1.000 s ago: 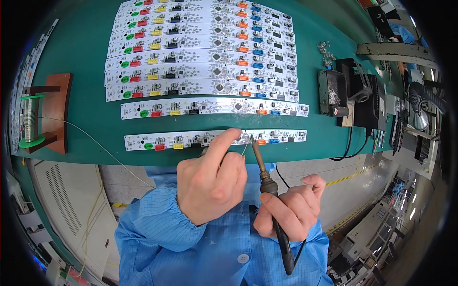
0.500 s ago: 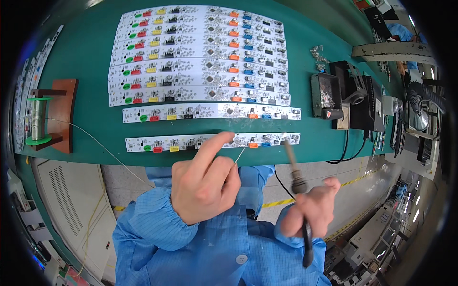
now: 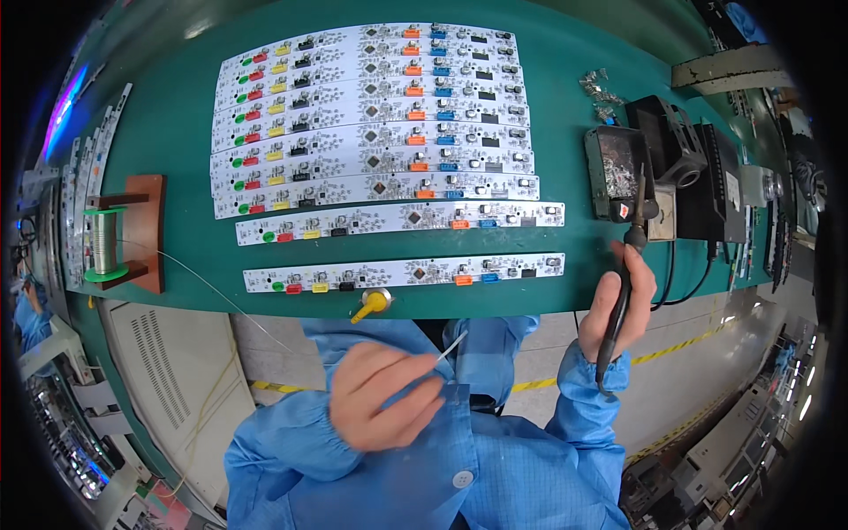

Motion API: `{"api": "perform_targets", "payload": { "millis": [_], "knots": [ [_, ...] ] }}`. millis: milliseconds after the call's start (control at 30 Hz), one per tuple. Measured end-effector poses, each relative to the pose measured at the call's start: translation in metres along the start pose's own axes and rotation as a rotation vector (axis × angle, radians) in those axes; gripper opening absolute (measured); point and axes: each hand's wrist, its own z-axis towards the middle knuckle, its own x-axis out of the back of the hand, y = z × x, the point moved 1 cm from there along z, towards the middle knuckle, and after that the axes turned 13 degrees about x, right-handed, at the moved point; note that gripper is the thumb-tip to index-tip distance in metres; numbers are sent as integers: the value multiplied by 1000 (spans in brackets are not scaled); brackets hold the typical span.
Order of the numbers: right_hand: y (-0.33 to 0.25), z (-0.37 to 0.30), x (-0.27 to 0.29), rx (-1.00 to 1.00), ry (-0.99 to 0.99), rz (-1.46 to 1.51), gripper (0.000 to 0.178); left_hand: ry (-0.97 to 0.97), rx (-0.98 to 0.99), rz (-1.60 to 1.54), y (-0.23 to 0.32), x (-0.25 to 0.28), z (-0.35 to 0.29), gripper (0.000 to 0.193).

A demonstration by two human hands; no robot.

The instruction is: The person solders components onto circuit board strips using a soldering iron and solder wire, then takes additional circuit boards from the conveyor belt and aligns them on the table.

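Observation:
My left hand (image 3: 389,397), slightly blurred, is drawn back in front of the table edge. Its fingers pinch a thin silvery solder wire (image 3: 452,345), whose end sticks out toward the upper right. A soldering iron (image 3: 613,329) with a black handle is gripped in my right hand (image 3: 629,296). The iron points upward, its tip over a dark open box (image 3: 604,208) of metallic scraps. One long white circuit board (image 3: 397,273) lies nearest the table edge, with coloured connectors along its lower side. Behind it lies a second circuit board (image 3: 353,222), apart from the stack.
Several overlapping circuit boards (image 3: 340,115) fill the back middle. A solder spool (image 3: 104,245) on a brown stand (image 3: 146,230) is at left. A yellow knob-like piece (image 3: 371,305) sits at the front edge. A black iron holder (image 3: 667,141) and black unit (image 3: 720,190) stand at right.
My left hand has pulled back from the front board toward my body, uncovering the yellow piece. My right hand has carried the soldering iron away from the board, rightward to the scrap box.

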Motion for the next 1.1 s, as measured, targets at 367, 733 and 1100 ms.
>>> {"api": "perform_targets", "payload": {
  "millis": [367, 733, 1100],
  "knots": [
    [-38, 12, -18, 116, -137, 213, 57, 248, 566, 528, -53, 87, 6, 13],
    [-37, 3, -18, 100, 48, 304, 60, 537, 532, 335, -62, 91, -26, 16],
    [-47, 1, -4, 133, 214, 395, 72, 175, 655, -574, -86, 140, 10, 20]
  ]
}}
